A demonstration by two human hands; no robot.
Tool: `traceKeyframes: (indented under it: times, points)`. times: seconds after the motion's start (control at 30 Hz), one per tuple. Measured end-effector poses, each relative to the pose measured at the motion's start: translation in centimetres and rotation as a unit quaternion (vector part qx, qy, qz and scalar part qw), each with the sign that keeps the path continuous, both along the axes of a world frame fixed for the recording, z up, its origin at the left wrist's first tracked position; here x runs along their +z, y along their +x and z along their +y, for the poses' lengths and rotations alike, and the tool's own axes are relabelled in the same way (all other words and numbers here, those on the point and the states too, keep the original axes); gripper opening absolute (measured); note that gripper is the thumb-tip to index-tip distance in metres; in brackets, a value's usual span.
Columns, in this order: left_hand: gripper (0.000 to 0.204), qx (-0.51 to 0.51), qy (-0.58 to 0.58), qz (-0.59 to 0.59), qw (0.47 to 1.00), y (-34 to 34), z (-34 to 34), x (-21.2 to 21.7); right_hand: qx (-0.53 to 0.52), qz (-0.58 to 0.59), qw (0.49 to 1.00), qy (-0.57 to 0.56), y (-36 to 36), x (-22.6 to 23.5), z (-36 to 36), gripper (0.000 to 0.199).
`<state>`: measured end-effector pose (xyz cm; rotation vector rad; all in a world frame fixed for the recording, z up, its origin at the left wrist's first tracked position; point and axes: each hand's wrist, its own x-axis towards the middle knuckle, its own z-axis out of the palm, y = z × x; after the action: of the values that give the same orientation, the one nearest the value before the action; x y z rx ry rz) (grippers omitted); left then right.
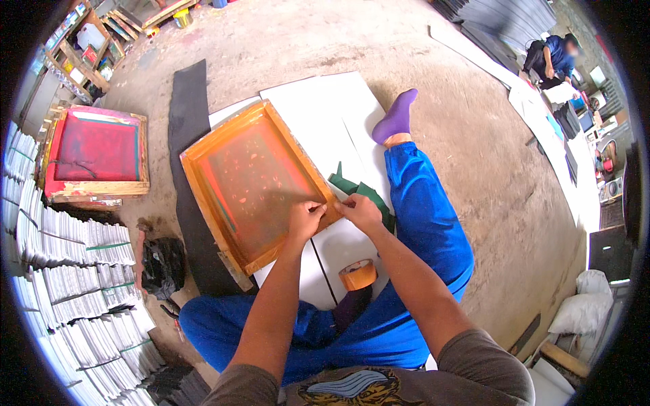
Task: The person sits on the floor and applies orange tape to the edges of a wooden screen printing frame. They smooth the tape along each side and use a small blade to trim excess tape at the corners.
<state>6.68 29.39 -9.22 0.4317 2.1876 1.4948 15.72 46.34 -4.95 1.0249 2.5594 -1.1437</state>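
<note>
Person sits on the concrete floor (474, 135), wooden screen-printing frame (254, 181) with orange mesh lying flat on white sheets (325, 115) in front of the legs. Both hands meet at the frame's near right edge: left hand (306, 220) and right hand (361, 211), fingers pinched on that edge, seemingly pressing or picking at brown tape there; what exactly is gripped is too small to tell. Tape roll (357, 275) lies just below the frame, between the knees. Green scrap (359, 193) sits right of the frame. A second, red frame (97, 152) is well left of it. Risk: tape could wrinkle or lift if pulled unevenly, and fingers pressing hard could dent the mesh.
</note>
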Motion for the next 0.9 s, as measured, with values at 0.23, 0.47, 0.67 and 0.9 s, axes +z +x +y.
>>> traceKeyframes:
  times: [0.23,0.47,0.67,0.9]
  points:
    - [0.026,-0.023,-0.010,0.004,1.000,-0.6,0.0,-1.1,0.069,-0.067,0.993,0.071,-1.1,2.8,0.5,0.040]
    - [0.029,0.011,-0.039,0.039,0.998,-0.3,-0.1,-0.7,0.047,-0.160,0.968,0.189,5.6,2.6,1.4,0.042]
    - [0.026,-0.001,-0.016,0.009,1.000,-0.2,0.3,0.7,-0.003,-0.181,0.964,0.195,7.1,0.5,2.0,0.037]
    - [0.024,0.006,0.010,0.007,1.000,-0.1,0.1,0.0,-0.009,-0.135,0.975,0.176,7.8,0.5,1.9,0.036]
